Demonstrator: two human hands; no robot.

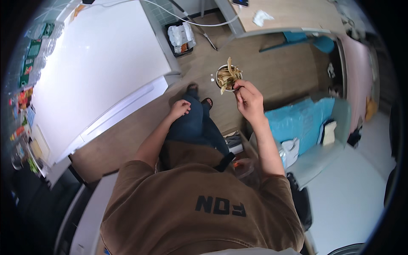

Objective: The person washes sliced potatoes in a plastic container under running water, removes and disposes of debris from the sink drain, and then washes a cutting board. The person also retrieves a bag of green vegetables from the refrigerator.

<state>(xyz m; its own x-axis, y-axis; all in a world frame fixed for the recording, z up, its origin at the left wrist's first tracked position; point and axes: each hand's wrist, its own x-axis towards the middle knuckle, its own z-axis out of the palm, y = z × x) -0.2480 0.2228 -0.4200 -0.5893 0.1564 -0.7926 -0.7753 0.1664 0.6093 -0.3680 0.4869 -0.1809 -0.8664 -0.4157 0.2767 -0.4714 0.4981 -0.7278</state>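
My right hand [249, 98] grips the rim of a small round metal-rimmed container [218, 83], held out over the floor. Heaped inside are thin pale-brown strips that look like vegetable peelings [227, 76]; some stick out past the rim. My left hand [180, 109] hangs in front of my thigh with its fingers curled in, and nothing shows in it. Below are my legs in blue jeans [188, 126] and my dark open-toed footwear [207, 102].
At left stands a long white counter [105, 54] lined with bottles [33, 47] and packets. A lined bin [181, 36] sits past its corner. A white cable [197, 24] spans to a wooden table [287, 16]. A chair [341, 127] at right bears blue packaging [299, 124].
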